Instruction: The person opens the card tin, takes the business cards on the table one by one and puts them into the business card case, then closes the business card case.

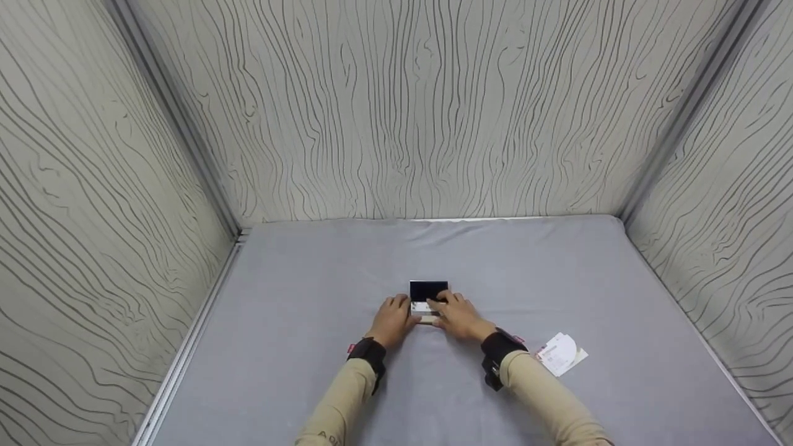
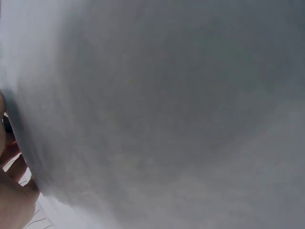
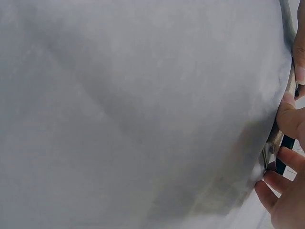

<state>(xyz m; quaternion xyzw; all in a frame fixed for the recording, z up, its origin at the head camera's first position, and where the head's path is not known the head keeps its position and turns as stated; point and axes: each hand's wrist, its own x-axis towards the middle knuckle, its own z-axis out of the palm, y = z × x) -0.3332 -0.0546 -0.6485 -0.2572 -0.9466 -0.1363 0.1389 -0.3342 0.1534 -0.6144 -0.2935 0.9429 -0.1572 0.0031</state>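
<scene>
Left fingers [image 1: 401, 301] grip a dark-panelled case [image 1: 426, 290] — right fingers [image 1: 439, 306] too; papers [image 1: 559, 354] lie to the right.

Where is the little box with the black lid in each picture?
Head: box just below the middle, between the left hand and right hand.
Left wrist: maybe the dark bit at the left edge; can't tell.
Right wrist: box at the right edge, partly behind fingers.
Shared landmark: grey cloth.

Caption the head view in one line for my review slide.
Both hands on a small, apparently open case atop gray cloth, with overlapping white papers lying off to the right.
</scene>
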